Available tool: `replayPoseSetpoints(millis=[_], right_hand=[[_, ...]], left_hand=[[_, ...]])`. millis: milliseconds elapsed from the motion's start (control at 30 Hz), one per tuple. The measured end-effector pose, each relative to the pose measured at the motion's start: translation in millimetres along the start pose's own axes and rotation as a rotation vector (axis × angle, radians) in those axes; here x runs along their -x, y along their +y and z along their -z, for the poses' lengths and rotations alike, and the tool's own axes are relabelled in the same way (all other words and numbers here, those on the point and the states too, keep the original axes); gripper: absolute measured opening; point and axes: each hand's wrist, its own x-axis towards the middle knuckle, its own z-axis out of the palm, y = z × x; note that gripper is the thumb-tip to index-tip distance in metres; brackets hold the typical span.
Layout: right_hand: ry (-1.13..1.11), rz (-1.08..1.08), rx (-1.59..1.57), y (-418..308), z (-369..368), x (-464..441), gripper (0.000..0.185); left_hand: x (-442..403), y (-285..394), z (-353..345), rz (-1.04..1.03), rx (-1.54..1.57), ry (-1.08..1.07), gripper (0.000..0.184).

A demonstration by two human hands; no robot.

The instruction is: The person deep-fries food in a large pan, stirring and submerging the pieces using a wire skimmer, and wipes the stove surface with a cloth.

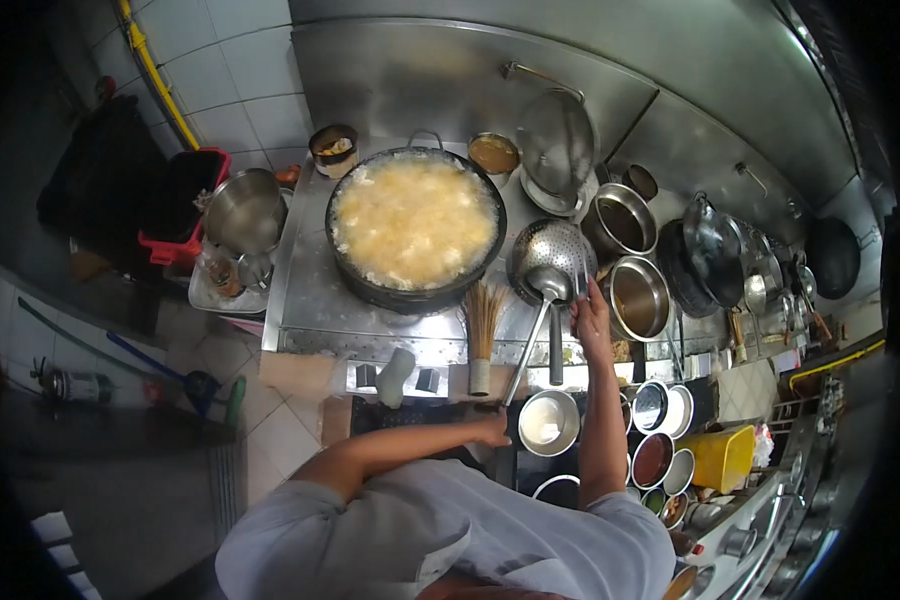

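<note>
My left hand (492, 430) is closed at the lower end of a long-handled ladle (532, 345). The ladle's bowl is over a perforated strainer (545, 245), whose dark handle (556, 350) points toward me. Beside the strainer's right edge, my right hand (592, 320) has its fingers pressed around a thin metal utensil (578, 284); its exact kind is unclear. Left of the strainer stands a big dark wok (342, 272) full of pale yellow, foaming contents (415, 220). A bamboo brush (484, 325) lies between the wok and the ladle.
Metal pots (640, 297) crowd the right of the steel counter (305, 315). A white bowl (548, 422) and several sauce containers (652, 458) sit near my right forearm. At left are a steel basin (245, 210) and a red-rimmed bin (175, 240).
</note>
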Motion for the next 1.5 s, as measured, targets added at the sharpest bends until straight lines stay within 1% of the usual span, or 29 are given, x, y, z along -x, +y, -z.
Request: replayPoseSetpoints(millis=[67, 167, 200, 233, 300, 433, 500, 533, 600, 633, 667, 767, 800, 833, 867, 900, 933, 967, 1033, 1100, 1167, 1200, 1233, 1300, 1333, 1367, 1433, 1467, 1500], right_hand=[[0.028, 0.166, 0.256, 8.6, -15.3, -30.4, 0.048], [-0.061, 0.315, 0.587, 0.5, -35.0, -50.3, 0.044], [-0.082, 0.226, 0.664, -32.2, -41.8, -41.8, 0.046], [-0.079, 0.234, 0.662, -36.0, -44.0, -49.2, 0.046], [-0.114, 0.360, 0.748, -36.6, -46.2, -56.1, 0.046], [-0.174, 0.360, 0.788, -39.0, -39.7, -65.5, 0.045], [-0.209, 0.320, 0.817, -33.3, -32.8, -71.3, 0.045], [-0.218, 0.327, 0.815, -32.1, -28.8, -74.6, 0.045], [-0.258, 0.024, 0.511, -29.6, -19.3, -76.8, 0.047], [-0.272, -0.130, 0.357, -28.4, -18.6, -74.7, 0.048], [-0.265, -0.225, 0.166, -38.3, -25.4, -63.9, 0.052], [-0.255, -0.332, 0.025, -42.3, -20.5, -57.8, 0.056], [-0.248, -0.346, -0.025, -44.3, -22.9, -52.9, 0.058], [-0.254, -0.347, -0.024, -44.7, -23.9, -49.9, 0.058], [-0.245, -0.366, -0.073, -44.5, -25.2, -47.4, 0.059], [-0.238, -0.386, -0.121, -43.8, -27.3, -45.2, 0.059], [-0.226, -0.391, -0.110, -42.5, -29.9, -43.1, 0.059], [-0.230, -0.391, -0.108, -40.4, -31.7, -40.9, 0.059], [-0.233, -0.342, -0.105, -37.7, -33.1, -33.3, 0.060], [-0.220, -0.299, -0.031, -43.3, -38.2, -23.8, 0.057], [-0.167, -0.082, 0.251, -51.2, -44.8, -16.9, 0.044], [-0.143, 0.173, 0.526, -26.5, -37.2, -32.4, 0.045], [-0.139, 0.170, 0.528, -30.4, -40.4, -30.1, 0.045], [-0.096, 0.456, 0.923, -44.3, -53.4, -22.8, 0.054], [-0.128, 0.378, 0.914, -65.7, -63.8, -12.1, 0.062], [-0.124, 0.374, 0.917, -67.2, -62.8, -15.9, 0.062], [-0.191, 0.231, 0.991, -61.6, -58.7, -28.8, 0.057], [-0.238, 0.423, 0.932, -48.2, -44.2, -42.6, 0.056], [-0.241, 0.422, 0.932, -49.8, -30.6, -52.5, 0.056]], left_hand=[[-5.4, -2.3, -1.9, -0.398, 0.268, -0.166, 0.098], [160.1, -28.3, 135.4, -0.425, 0.358, -0.471, 0.080], [171.3, -53.0, 119.0, -0.404, 0.540, -0.275, 0.072], [183.0, -77.3, 103.2, -0.409, 0.706, -0.074, 0.064], [206.7, -133.2, 80.9, -0.253, 1.060, -0.009, 0.060], [292.4, -196.2, 60.0, 0.053, 1.202, 0.283, 0.064], [319.0, -217.5, 41.9, 0.234, 1.091, 0.379, 0.058], [324.5, -235.9, 20.8, 0.238, 1.096, 0.388, 0.058], [321.5, -273.3, -37.6, 0.387, 1.057, 0.633, 0.039], [325.7, -277.6, -54.5, 0.395, 1.060, 0.636, 0.039], [329.5, -281.1, -67.0, 0.495, 1.090, 0.671, 0.031], [331.4, -282.8, -99.4, 0.703, 1.148, 0.738, 0.020], [333.6, -287.4, -117.2, 0.724, 1.313, 0.734, 0.018], [332.2, -298.1, -142.1, 0.665, 1.286, 0.708, 0.018], [326.6, -325.8, -175.0, 0.488, 0.668, 0.549, 0.020], [329.6, -329.9, -175.6, 0.295, 0.065, 0.365, 0.021], [332.0, -327.3, -181.5, 0.302, 0.070, 0.367, 0.021], [333.8, -321.7, -188.9, 0.487, 0.436, 0.401, 0.022], [331.4, -322.4, -202.1, 0.658, 0.802, 0.418, 0.022], [327.5, -327.5, -220.6, 0.960, 1.121, 0.364, 0.024], [330.5, -323.9, -226.5, 1.015, 1.191, 0.430, 0.024], [332.9, -319.9, -227.8, 1.077, 1.266, 0.502, 0.024], [336.0, -317.0, -227.5, 1.076, 1.263, 0.497, 0.024], [340.9, -312.8, -225.9, 1.126, 1.286, 0.534, 0.023], [340.3, -314.1, -226.7, 1.122, 1.284, 0.528, 0.023], [339.3, -316.4, -226.8, 1.091, 1.260, 0.510, 0.022], [337.7, -322.8, -226.7, 1.034, 1.216, 0.478, 0.021], [337.0, -326.1, -227.6, 1.007, 1.196, 0.464, 0.021], [336.6, -328.3, -228.7, 0.981, 1.176, 0.449, 0.021]])
